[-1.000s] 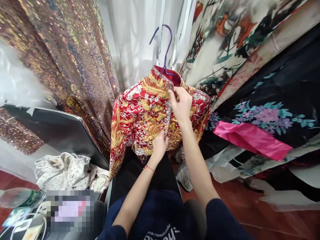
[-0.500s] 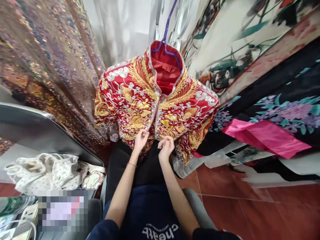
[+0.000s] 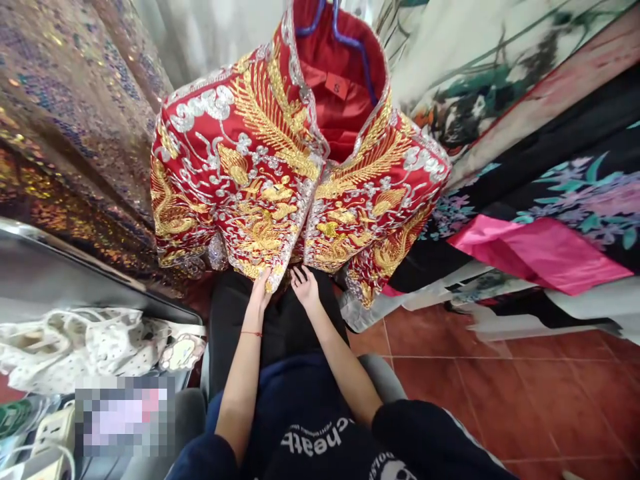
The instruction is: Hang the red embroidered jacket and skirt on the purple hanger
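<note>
A red jacket [image 3: 270, 200] with gold and silver embroidery hangs on a purple hanger [image 3: 350, 41] in front of me. My left hand [image 3: 261, 288] pinches the lower corner of its left front panel and pulls that corner toward me. Just right of it, my right hand [image 3: 305, 285] is at the bottom of the front opening, fingers apart and nothing seen in them. Its fingertips are close to the hem of the right panel; whether they touch it I cannot tell. Inside the collar shows a red size label [image 3: 337, 86] marked S.
Sequined fabric [image 3: 75, 133] hangs at the left, floral black cloth [image 3: 565, 200] and a pink piece of fabric [image 3: 535, 250] at the right. On a dark chair [image 3: 60, 267] lies a white dotted cloth [image 3: 85, 347]. A power strip [image 3: 54, 427] is at lower left.
The jacket appears larger and closer. My left hand has drawn the left panel's corner down and toward me. My right hand has moved left, its fingers opening out from a curl.
</note>
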Motion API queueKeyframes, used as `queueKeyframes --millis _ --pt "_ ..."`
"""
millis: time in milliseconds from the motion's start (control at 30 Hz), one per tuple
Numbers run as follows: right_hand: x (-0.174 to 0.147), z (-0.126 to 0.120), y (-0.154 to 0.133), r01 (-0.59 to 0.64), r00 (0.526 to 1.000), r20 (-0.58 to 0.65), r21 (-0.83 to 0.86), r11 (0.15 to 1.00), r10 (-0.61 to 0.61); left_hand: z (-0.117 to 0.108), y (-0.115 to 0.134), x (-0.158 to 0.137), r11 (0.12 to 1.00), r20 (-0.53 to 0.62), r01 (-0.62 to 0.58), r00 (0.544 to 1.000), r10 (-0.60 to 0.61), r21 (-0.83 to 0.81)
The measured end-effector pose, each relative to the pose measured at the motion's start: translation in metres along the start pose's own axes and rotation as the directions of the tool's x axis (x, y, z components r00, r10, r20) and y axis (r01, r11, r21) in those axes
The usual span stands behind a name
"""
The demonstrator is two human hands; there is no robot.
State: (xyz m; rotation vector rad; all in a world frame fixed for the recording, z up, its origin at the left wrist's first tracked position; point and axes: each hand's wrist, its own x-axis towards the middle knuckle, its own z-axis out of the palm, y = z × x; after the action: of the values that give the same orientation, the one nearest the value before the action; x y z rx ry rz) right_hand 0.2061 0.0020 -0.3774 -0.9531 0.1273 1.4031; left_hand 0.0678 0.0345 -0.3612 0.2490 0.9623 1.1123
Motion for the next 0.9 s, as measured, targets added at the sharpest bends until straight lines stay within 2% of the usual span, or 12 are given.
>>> queueKeyframes --millis 233,333,467,667,900 --pt "0.021 -0.01 -0.002 0.061 0.998 -0.027 0.031 0.998 -0.06 -0.012 -0.003 -0.01 0.994 0.096 0.108 0.989 -0.109 0.014" --pt "0.029 -0.008 0.001 0.118 0.993 -0.018 0.052 0.992 -0.117 -0.015 -0.006 -0.014 0.992 0.129 0.119 0.984 -0.122 0.035" --pt "0.036 -0.006 -0.001 0.134 0.991 -0.002 0.059 0.989 -0.134 -0.02 -0.005 -0.022 0.991 0.169 0.118 0.977 -0.128 0.068" --pt "0.043 -0.014 -0.015 0.166 0.986 -0.008 0.097 0.981 -0.166 -0.025 -0.007 -0.026 0.989 0.135 0.132 0.981 -0.14 0.068" --pt "0.045 -0.016 -0.012 0.193 0.981 -0.031 0.118 0.974 -0.19 -0.023 -0.011 -0.031 0.988 0.088 0.142 0.985 -0.146 0.053"
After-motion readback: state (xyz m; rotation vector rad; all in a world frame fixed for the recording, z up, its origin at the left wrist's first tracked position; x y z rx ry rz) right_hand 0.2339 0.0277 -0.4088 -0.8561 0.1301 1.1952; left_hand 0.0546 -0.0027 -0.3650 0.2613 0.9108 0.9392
